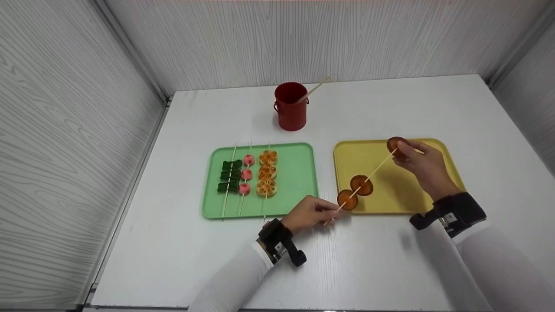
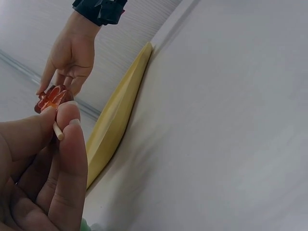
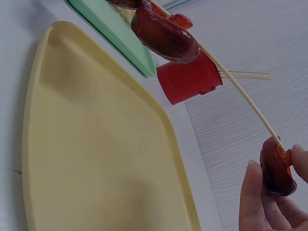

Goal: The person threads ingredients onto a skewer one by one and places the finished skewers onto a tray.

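My left hand (image 1: 310, 213) pinches the lower end of a bamboo skewer (image 1: 380, 167) between thumb and fingers, just past the near edge of the yellow tray (image 1: 360, 158). Two glossy brown mushrooms (image 1: 361, 185) are threaded on the skewer close to that hand. At the skewer's upper end, my right hand (image 1: 427, 169) pinches a third brown mushroom (image 3: 276, 168) over the tray's right half. In the right wrist view, the tip meets this mushroom's orange stem side; how deep it goes is hidden. Below the skewer, the yellow tray's bare floor (image 3: 110, 130) shows.
A green tray (image 1: 295, 182) at left holds three skewers: dark green pieces (image 1: 230, 175), pink balls (image 1: 246, 174) and lotus root slices (image 1: 267, 173). Behind the trays stands a red bucket (image 1: 292, 115) with thin sticks (image 1: 318, 86) leaning out. Pale walls enclose the table.
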Motion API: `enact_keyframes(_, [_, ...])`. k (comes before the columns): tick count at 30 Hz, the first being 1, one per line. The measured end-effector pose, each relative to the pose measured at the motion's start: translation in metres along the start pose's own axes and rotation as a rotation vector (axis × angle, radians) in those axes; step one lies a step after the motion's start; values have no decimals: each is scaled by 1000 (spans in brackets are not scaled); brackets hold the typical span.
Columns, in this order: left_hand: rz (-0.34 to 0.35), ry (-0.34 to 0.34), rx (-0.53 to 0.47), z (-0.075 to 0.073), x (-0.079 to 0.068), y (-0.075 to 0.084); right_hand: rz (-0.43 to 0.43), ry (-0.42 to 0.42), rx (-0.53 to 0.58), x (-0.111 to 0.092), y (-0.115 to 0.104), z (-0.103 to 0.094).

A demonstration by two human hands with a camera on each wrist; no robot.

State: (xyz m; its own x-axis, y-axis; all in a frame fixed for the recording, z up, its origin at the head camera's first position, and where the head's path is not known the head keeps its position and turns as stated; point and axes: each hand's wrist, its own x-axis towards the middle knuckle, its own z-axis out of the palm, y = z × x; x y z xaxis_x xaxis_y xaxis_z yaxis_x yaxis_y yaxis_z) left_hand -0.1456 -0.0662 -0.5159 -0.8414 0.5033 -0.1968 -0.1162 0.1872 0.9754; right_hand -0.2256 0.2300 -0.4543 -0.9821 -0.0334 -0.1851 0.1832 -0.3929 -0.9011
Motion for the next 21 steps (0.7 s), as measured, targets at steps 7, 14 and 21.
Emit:
enact_keyframes(7, [10,0,14,1,-1,1,10,-6,-26,-2,2,2])
enact_keyframes(14, [1,-1,-3,0,-1,1,12,-11,-47,-3,3,3])
enact_keyframes(21, [3,5,18,1,0,-1,32,8,-69,-5,7,4])
